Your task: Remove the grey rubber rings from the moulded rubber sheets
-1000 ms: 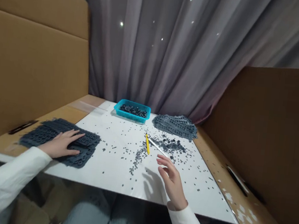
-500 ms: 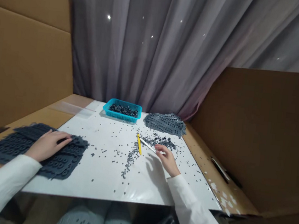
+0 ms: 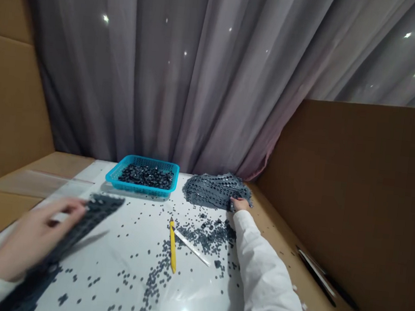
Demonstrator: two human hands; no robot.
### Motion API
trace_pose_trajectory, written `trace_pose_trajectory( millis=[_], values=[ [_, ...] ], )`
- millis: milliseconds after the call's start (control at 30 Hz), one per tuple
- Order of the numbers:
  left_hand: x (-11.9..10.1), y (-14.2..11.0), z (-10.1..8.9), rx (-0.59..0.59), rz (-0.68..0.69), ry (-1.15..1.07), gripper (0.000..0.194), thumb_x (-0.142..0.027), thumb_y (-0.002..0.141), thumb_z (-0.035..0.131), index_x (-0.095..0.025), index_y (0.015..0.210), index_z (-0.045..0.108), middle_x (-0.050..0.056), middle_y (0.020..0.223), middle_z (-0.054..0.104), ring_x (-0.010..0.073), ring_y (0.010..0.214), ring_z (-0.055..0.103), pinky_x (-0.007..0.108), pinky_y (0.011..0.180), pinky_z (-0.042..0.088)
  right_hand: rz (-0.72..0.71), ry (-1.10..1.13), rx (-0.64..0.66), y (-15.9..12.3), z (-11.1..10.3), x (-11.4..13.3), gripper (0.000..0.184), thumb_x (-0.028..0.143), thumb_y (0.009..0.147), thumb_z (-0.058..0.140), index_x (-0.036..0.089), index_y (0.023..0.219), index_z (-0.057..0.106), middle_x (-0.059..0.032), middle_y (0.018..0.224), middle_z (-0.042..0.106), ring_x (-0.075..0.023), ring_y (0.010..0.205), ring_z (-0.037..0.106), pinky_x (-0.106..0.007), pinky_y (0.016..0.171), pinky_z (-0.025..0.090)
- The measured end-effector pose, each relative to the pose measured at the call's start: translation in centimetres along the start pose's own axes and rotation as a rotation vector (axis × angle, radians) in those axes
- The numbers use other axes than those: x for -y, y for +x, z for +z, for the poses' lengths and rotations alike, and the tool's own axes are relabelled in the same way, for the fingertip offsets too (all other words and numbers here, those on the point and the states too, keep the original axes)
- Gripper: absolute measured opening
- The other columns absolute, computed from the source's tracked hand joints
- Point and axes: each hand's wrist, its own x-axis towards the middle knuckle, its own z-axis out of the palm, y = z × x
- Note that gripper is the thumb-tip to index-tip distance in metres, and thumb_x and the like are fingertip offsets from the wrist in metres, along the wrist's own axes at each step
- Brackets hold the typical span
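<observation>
Brown cardboard panel (image 3: 2,99) at far left, with a clear flat plastic sheet (image 3: 30,184) lying at its foot. Next comes the left hand (image 3: 26,243), blurred on my remote feed, its thumb and fingers pinching the edge of a dark grey strip of perforated sheeting (image 3: 80,226). Lifted at its far end, the strip lies along the right side of the hand and runs below it. I read its long axis as a diagonal, from the near left corner to a far end pointing forward and right; the near end leaves my view.

Beyond it, a turquoise rectangular plastic basket (image 3: 140,188) holds small black pieces (image 3: 146,175). Centrally, on the white table (image 3: 108,256), a yellow pen-shaped tool (image 3: 172,248) points away from me, a thin white strip (image 3: 192,247) slanting from it, with small dark bits (image 3: 202,236) strewn around.

Farther right, a stack of dark grey perforated sheets (image 3: 215,188) lies at the table's back, its long axis running left to right. The right hand (image 3: 240,204) touches its near right edge and is much the nearer; the left is well apart. I cannot tell whether the right fingers grip a sheet.
</observation>
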Motion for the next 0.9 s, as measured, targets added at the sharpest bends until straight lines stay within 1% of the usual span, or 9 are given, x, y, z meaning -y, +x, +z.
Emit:
trace_pose_trajectory(
  millis=[100, 167, 267, 300, 467, 533, 633, 767, 900],
  values=[
    [-4.6, -2.3, 4.0, 0.408, 0.11, -0.125, 0.028, -0.046, 0.082, 0.045, -0.023, 0.075, 0.061, 0.003, 0.102, 0.065, 0.0213, 0.093, 0.06, 0.024, 0.067, 0.049, 0.005, -0.047, -0.034, 0.5, 0.7, -0.2, 0.031, 0.031, 0.088, 0.051, 0.016, 0.114, 0.053, -0.0086, 0.115, 0.054, -0.0187, 0.097, 0.056, -0.039, 0.082, 0.049],
    [-6.2, -3.4, 6.0, 0.55, 0.179, -0.154, 0.026, -0.037, 0.084, 0.043, -0.021, 0.07, 0.058, 0.005, 0.094, 0.065, 0.0202, 0.09, 0.06, 0.027, 0.078, 0.047, -0.019, -0.074, -0.05, 0.4, 0.9, -0.3, 0.03, 0.031, 0.088, 0.05, 0.016, 0.114, 0.053, -0.0086, 0.115, 0.054, -0.0186, 0.097, 0.057, -0.039, 0.081, 0.049],
    [-6.1, -3.6, 7.3, 0.724, 0.198, -0.115, 0.014, -0.029, 0.079, 0.048, -0.021, 0.077, 0.059, 0.005, 0.094, 0.064, 0.0201, 0.09, 0.058, 0.03, 0.083, 0.044, -0.052, -0.112, -0.078, 0.1, 0.6, -0.3, 0.027, 0.031, 0.087, 0.052, 0.015, 0.108, 0.056, -0.0079, 0.109, 0.058, -0.018, 0.094, 0.058, -0.038, 0.081, 0.049],
    [-5.7, -3.4, 7.3, 0.744, 0.195, -0.07, 0.012, -0.028, 0.076, 0.052, -0.021, 0.082, 0.06, 0.005, 0.098, 0.063, 0.0213, 0.094, 0.057, 0.031, 0.085, 0.043, -0.062, -0.122, -0.093, 0.0, 0.4, -0.2, 0.025, 0.031, 0.084, 0.056, 0.014, 0.102, 0.059, -0.008, 0.103, 0.061, -0.0187, 0.092, 0.059, -0.037, 0.081, 0.048],
    [-2.9, -1.1, 7.1, 0.702, 0.211, 0.244, 0.043, -0.026, 0.062, 0.061, -0.019, 0.104, 0.059, 0.01, 0.113, 0.058, 0.029, 0.106, 0.051, 0.038, 0.089, 0.039, -0.106, -0.135, -0.205, -0.4, -1.5, 1.1, 0.02, 0.026, 0.065, 0.067, 0.014, 0.081, 0.067, -0.0112, 0.083, 0.067, -0.0257, 0.085, 0.061, -0.034, 0.076, 0.047],
    [-2.3, -0.1, 7.4, 0.738, 0.231, 0.3, 0.044, -0.026, 0.057, 0.063, -0.019, 0.101, 0.059, 0.01, 0.111, 0.057, 0.0291, 0.103, 0.052, 0.037, 0.086, 0.04, -0.109, -0.137, -0.244, -0.5, -2.2, 1.6, 0.02, 0.026, 0.063, 0.066, 0.015, 0.079, 0.067, -0.0123, 0.083, 0.067, -0.0273, 0.085, 0.061, -0.035, 0.074, 0.046],
    [-2.1, 0.8, 8.1, 0.849, 0.197, 0.285, 0.045, -0.028, 0.053, 0.064, -0.019, 0.097, 0.057, 0.004, 0.087, 0.062, 0.0241, 0.081, 0.058, 0.031, 0.069, 0.042, -0.098, -0.131, -0.274, -0.7, -3.1, 2.2, 0.017, 0.021, 0.059, 0.064, 0.016, 0.075, 0.065, -0.013, 0.083, 0.066, -0.0293, 0.086, 0.061, -0.037, 0.074, 0.045],
    [-2.1, 1.7, 8.7, 0.996, 0.173, 0.201, 0.015, -0.029, 0.058, 0.056, -0.019, 0.069, 0.057, -0.003, 0.054, 0.051, 0.0172, 0.055, 0.052, 0.024, 0.05, 0.033, -0.094, -0.088, -0.253, -1.3, -4.0, 2.9, 0.02, 0.012, 0.054, 0.061, 0.014, 0.074, 0.058, -0.0129, 0.078, 0.064, -0.0287, 0.083, 0.06, -0.036, 0.073, 0.045],
    [-1.9, 2.1, 8.6, 0.989, 0.236, 0.141, 0.011, -0.028, 0.058, 0.055, -0.019, 0.055, 0.05, -0.001, 0.062, 0.052, 0.0167, 0.063, 0.051, 0.024, 0.056, 0.036, -0.221, -0.01, -0.198, -3.7, -4.2, 4.1, 0.024, 0.016, 0.06, 0.055, 0.014, 0.085, 0.052, -0.0111, 0.084, 0.062, -0.0246, 0.086, 0.057, -0.035, 0.079, 0.043]
  ],
)
